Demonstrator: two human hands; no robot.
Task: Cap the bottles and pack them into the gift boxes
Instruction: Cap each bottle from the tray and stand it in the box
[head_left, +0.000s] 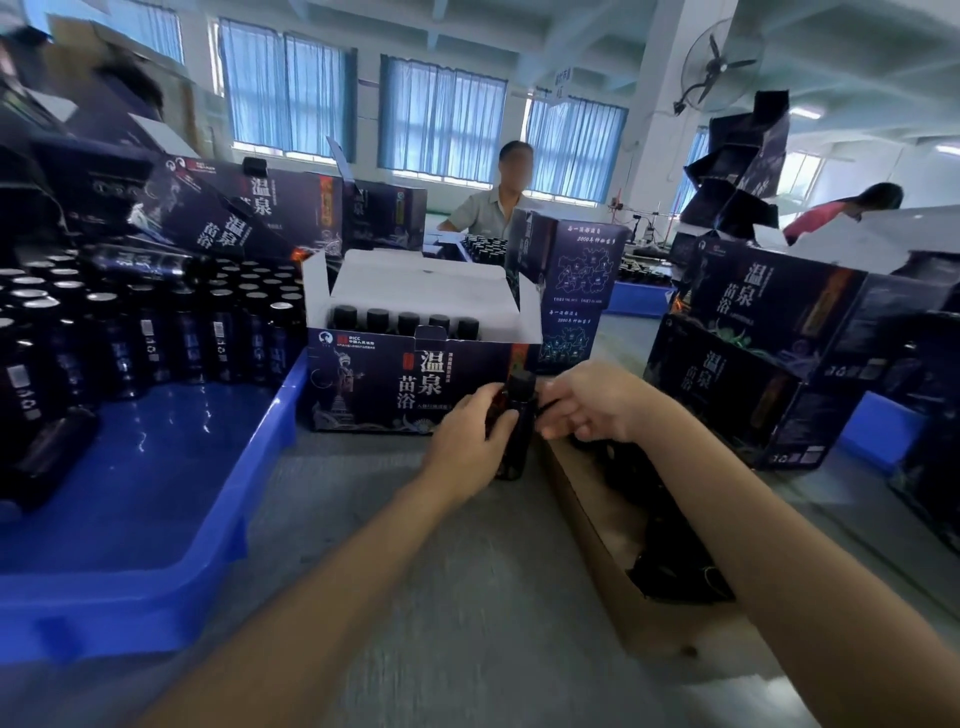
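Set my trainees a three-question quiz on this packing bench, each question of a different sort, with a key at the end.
1. True or false: the open dark-blue cardboard gift box already holds a row of black-capped bottles.
2. The crowd of upright dark bottles at the left stands in: A) a blue plastic tray; B) a wire basket; C) a wooden crate.
3. Which hand grips the small dark bottle in front of that box?
Key: 1 true; 2 A; 3 the left hand.
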